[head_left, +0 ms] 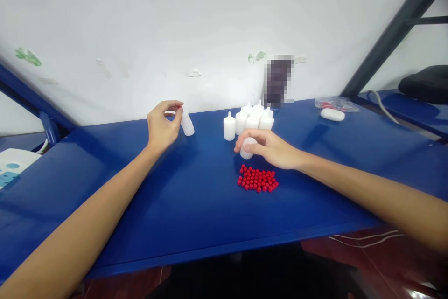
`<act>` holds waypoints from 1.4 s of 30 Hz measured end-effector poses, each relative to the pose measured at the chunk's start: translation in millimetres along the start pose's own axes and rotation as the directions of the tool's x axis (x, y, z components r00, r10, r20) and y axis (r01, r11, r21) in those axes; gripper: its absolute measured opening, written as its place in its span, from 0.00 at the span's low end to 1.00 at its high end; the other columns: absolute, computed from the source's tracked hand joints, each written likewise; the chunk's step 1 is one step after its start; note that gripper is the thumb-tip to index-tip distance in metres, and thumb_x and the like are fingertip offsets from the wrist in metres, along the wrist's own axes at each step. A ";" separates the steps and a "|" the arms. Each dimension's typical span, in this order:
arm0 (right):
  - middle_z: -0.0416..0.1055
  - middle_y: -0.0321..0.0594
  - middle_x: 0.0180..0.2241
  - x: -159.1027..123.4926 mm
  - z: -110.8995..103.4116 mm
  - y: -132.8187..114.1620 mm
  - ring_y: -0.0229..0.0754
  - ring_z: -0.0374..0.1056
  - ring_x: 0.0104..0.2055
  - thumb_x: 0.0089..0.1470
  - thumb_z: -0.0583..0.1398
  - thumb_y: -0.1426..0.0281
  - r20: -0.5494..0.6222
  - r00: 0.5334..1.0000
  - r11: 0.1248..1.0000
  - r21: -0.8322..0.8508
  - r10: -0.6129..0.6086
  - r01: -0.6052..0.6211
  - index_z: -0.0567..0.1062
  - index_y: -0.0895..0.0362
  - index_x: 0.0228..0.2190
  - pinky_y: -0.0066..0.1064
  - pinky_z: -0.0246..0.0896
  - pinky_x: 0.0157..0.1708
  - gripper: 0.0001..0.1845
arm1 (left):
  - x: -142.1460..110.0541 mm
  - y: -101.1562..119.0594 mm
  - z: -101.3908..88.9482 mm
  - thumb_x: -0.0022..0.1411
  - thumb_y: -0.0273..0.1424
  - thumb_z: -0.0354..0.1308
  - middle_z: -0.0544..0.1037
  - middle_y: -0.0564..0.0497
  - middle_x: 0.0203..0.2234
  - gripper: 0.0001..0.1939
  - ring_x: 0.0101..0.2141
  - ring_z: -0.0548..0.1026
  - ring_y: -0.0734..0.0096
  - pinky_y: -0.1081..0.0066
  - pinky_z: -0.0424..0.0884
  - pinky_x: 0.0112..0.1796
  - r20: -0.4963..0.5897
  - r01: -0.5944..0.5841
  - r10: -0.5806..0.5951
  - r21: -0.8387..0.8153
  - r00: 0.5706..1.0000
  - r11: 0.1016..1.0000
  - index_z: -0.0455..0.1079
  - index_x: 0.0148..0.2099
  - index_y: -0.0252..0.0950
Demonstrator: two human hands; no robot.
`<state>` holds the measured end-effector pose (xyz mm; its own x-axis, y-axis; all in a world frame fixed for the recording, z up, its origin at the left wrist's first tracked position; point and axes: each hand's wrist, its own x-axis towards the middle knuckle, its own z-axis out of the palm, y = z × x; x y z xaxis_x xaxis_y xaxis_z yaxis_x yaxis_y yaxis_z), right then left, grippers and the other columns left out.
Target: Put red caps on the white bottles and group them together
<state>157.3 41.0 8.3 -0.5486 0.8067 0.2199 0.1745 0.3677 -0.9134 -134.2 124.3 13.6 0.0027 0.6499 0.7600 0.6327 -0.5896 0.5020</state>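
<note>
My left hand (164, 125) is closed in a pinch, with a trace of a small red cap (180, 106) at its fingertips. Right beside those fingers, white bottles (188, 125) stand close together in a row, partly hidden by the hand. My right hand (268, 146) is wrapped round a white plastic bottle (248, 148), tilted so that its rounded end faces me; its other end is hidden. Behind it several white dropper bottles (229, 128) with narrow tips stand upright in a group. Just in front of the right hand lies a patch of small red caps (257, 179).
The blue table (168, 224) meets a white wall (140, 24). At the back right lie a clear plastic bag (341, 104) with red pieces and a white rounded case (332, 114). A white power strip (17, 161) sits at far left. Metal posts (385, 38) rise at the sides.
</note>
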 end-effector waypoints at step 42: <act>0.67 0.33 0.21 -9.6 -5.7 3.4 0.35 0.61 0.23 0.64 0.54 0.58 -0.125 0.935 0.867 -0.429 -0.333 0.252 0.70 0.57 0.24 0.29 0.55 0.27 0.21 | -66.3 87.9 19.1 0.67 0.26 0.53 0.81 0.46 0.45 0.13 0.46 0.79 0.64 0.65 0.76 0.48 0.639 -0.449 0.594 -0.400 0.488 0.799 0.77 0.49 0.36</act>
<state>167.8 37.2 5.0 -0.4690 0.6893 0.5522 0.3646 0.7205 -0.5898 -64.0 38.6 -0.6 0.8724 0.2735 0.4051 0.1948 -0.9547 0.2250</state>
